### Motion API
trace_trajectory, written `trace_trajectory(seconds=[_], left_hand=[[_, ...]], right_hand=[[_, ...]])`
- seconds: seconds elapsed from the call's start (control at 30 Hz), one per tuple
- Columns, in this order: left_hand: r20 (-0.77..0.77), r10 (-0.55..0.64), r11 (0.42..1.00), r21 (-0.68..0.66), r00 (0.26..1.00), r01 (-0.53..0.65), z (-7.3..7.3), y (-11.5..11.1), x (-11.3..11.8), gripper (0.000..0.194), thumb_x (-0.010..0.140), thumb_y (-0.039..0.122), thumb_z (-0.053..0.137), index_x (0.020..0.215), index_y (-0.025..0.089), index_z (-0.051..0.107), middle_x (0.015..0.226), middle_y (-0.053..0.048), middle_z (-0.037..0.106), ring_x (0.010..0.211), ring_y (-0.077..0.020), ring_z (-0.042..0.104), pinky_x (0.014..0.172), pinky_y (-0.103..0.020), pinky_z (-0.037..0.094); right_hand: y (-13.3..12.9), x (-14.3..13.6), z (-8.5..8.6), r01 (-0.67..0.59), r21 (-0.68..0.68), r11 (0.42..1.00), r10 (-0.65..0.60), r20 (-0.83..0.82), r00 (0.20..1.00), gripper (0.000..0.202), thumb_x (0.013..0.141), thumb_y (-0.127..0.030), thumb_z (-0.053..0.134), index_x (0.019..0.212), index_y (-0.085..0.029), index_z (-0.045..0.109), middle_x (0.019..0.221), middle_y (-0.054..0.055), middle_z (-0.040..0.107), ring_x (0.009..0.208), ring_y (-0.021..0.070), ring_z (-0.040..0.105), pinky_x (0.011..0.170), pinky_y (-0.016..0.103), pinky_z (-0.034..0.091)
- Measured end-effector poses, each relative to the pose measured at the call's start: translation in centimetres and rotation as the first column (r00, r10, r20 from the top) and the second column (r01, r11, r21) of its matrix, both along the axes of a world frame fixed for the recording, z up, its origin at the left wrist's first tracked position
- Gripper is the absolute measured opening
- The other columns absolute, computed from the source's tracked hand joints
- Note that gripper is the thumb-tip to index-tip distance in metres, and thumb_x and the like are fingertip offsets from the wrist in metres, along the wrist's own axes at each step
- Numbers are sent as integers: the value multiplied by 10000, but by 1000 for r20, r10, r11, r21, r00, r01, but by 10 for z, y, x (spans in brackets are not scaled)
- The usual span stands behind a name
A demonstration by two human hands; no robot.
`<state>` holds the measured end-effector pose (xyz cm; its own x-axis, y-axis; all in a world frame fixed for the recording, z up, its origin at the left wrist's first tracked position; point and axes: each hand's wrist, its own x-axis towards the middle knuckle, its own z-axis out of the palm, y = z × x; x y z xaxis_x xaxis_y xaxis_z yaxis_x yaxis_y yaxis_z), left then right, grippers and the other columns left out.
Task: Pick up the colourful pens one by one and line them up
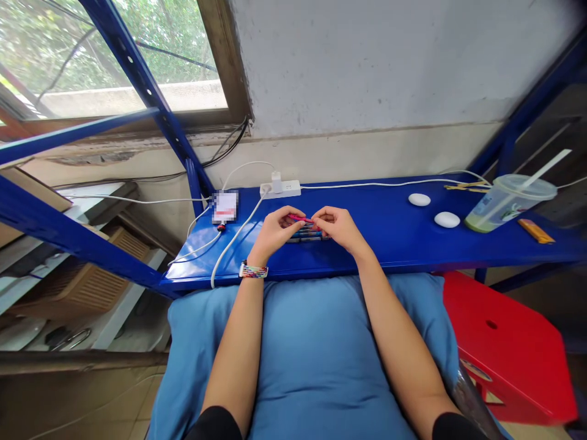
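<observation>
A slim pink pen (299, 218) is held level between my two hands, just above the blue table (376, 238). My left hand (274, 231) pinches its left part between thumb and fingers. At the other end, the fingertips of my right hand (338, 227) close on the pen. Below them lie several pens (308, 234) side by side, bluish and dark, partly covered by my fingers. A colourful beaded bracelet (254, 270) is around my left wrist.
Behind my hands is a white power strip (288, 188) with cables. A pixelated device (225, 206) lies left. To the right are two white oval objects (419, 200), a plastic cup (504, 201) with a straw, and an orange packet (535, 231). A red stool (509, 330) stands below.
</observation>
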<state>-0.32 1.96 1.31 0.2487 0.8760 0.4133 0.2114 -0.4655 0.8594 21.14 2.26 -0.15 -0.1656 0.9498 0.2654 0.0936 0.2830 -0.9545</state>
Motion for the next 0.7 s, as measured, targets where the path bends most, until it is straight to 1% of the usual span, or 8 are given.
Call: trace_trajectory(seconds=[0.1,0.2,0.27,0.33,0.47,0.53,0.63,0.7], left_hand=[[34,54,997,50,998,-55,0,3,-1,200,895,354,821,1047,224,831,1001,-79,813,899,-234,738,839,-355,571],[61,146,984,96,987,-151,1,4,-2,179,905,350,819,1040,235,843,1048,-81,821,942,-244,746,896,-380,583],[69,182,976,105,981,-188,1,3,-2,175,901,353,825,1030,238,852,1060,-81,827,954,-249,750,920,-390,588],[92,180,978,92,979,-189,0,4,-1,174,891,348,825,1012,227,853,1035,-83,831,929,-247,755,904,-391,596],[170,132,991,15,977,-136,-1,5,1,191,852,359,828,952,196,824,894,-70,804,753,-212,729,748,-363,597],[183,120,993,-13,976,-120,-1,5,2,223,840,393,838,929,191,805,831,-55,776,679,-188,697,690,-346,579],[194,111,994,-17,975,-109,0,5,5,285,832,450,861,929,192,790,754,-32,734,629,-169,664,652,-326,553],[199,113,993,-9,973,-114,0,4,6,313,863,507,842,886,202,773,679,-11,693,576,-154,627,618,-314,524]], right_hand=[[-2,2,4,-5,-85,996,-12,-188,982,311,815,-498,839,902,-203,795,777,38,780,507,113,551,472,253,428],[-2,5,7,8,-150,989,-60,-342,938,339,763,-500,907,883,-197,813,730,27,753,517,101,565,475,232,449],[-2,6,8,7,-166,986,-75,-406,911,361,718,-490,950,878,-194,817,711,19,737,538,103,584,490,229,475],[-2,4,8,18,-158,987,-85,-432,898,392,678,-489,982,867,-187,819,710,22,733,552,108,597,503,235,498],[-1,0,8,52,-121,991,-101,-443,891,433,646,-505,1008,857,-178,818,710,28,734,565,120,617,519,254,534],[-1,0,7,60,-112,992,-104,-442,891,439,649,-515,1007,861,-181,819,710,29,737,563,126,627,516,261,543],[0,1,7,72,-113,991,-115,-452,885,439,643,-513,1008,865,-180,827,707,29,743,556,128,634,515,264,558],[0,0,8,69,-111,991,-113,-458,882,442,632,-501,1014,875,-180,833,704,28,747,559,131,644,530,268,576]])
